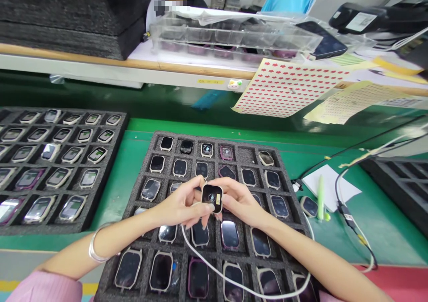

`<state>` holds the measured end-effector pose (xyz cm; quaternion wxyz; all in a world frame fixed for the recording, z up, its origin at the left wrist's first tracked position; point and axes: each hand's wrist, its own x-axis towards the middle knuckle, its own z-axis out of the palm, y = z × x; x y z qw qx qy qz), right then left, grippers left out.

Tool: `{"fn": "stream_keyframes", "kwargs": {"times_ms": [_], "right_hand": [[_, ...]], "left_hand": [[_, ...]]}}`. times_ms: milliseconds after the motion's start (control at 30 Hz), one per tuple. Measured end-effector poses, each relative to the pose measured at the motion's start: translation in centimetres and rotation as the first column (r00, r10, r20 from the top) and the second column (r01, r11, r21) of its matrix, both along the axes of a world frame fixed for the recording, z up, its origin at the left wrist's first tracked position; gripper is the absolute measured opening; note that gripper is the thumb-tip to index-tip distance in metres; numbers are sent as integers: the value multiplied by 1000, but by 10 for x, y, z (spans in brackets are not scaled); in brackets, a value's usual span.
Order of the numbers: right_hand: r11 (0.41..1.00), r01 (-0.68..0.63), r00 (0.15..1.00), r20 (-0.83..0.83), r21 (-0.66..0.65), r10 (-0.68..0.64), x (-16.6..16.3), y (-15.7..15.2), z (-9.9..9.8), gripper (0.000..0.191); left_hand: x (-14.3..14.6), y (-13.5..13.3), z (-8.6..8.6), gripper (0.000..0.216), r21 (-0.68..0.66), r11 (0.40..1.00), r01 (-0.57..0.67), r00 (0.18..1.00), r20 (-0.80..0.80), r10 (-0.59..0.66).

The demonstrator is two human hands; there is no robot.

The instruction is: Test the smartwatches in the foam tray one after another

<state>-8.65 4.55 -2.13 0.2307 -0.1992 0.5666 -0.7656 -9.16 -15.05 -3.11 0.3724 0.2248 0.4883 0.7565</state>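
A smartwatch case (207,194) without a strap is held up between both hands, its dark screen lit with a small pattern and a pale sticker near the right edge. My left hand (183,204) pinches its left side, thumb on the lower screen. On its right side, my right hand (240,202) grips the edge, fingers partly hidden behind. A white cable (221,275) runs from beneath my left hand and loops right; its end is hidden. Below both hands lies a black foam tray (245,155) with watch cases in most of its compartments.
Another foam tray (125,130) of watches lies left. To the right are a loose watch (309,206), a green pen (321,197), white paper (346,188) and cables (347,219). A shelf above holds clear plastic trays (234,34) and hanging sticker sheets (284,88). A person is behind it.
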Motion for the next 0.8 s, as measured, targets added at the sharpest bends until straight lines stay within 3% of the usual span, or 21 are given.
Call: {"fn": "stream_keyframes", "kwargs": {"times_ms": [200,333,467,633,800], "right_hand": [[1000,2,1000,-8,-30,-2,2,-1,-3,37],[999,-7,996,-89,-33,4,2,0,3,31],[996,7,976,-216,88,12,1,6,4,38],[971,55,926,-375,231,37,1,8,2,57],[837,288,805,-592,465,52,-5,9,5,51]], "left_hand": [[0,0,0,29,46,997,61,998,-6,-61],[2,1,3,29,14,1000,7,1000,-28,-6],[4,2,5,29,-89,989,-115,990,-86,108],[4,2,4,30,-147,977,-155,985,-97,142],[0,6,0,29,-180,971,-155,988,-49,149]]}}
